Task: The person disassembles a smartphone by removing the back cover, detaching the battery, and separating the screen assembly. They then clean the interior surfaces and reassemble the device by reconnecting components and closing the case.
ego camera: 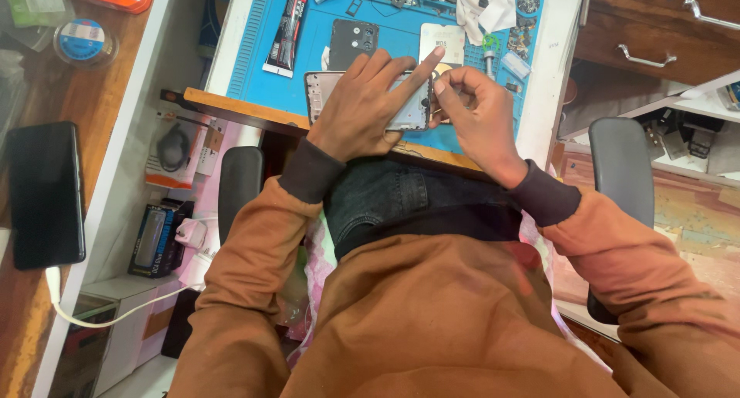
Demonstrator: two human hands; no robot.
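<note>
An opened phone frame (322,89) lies on a blue work mat (401,35) at the desk's near edge. My left hand (370,105) presses down flat on it, index finger stretched toward the right. My right hand (470,109) is pinched at the frame's right edge, fingertips closed on something small I cannot make out. A black phone back cover (353,39) and a pale rectangular part (441,42) lie just beyond the frame.
A glue tube (287,32) lies on the mat's left. White cloth (486,5), small parts and tools crowd the far edge. A black phone (45,193) rests on the wooden surface at left, a cable below it. Chair armrests (623,166) flank me. Drawers (655,28) stand at right.
</note>
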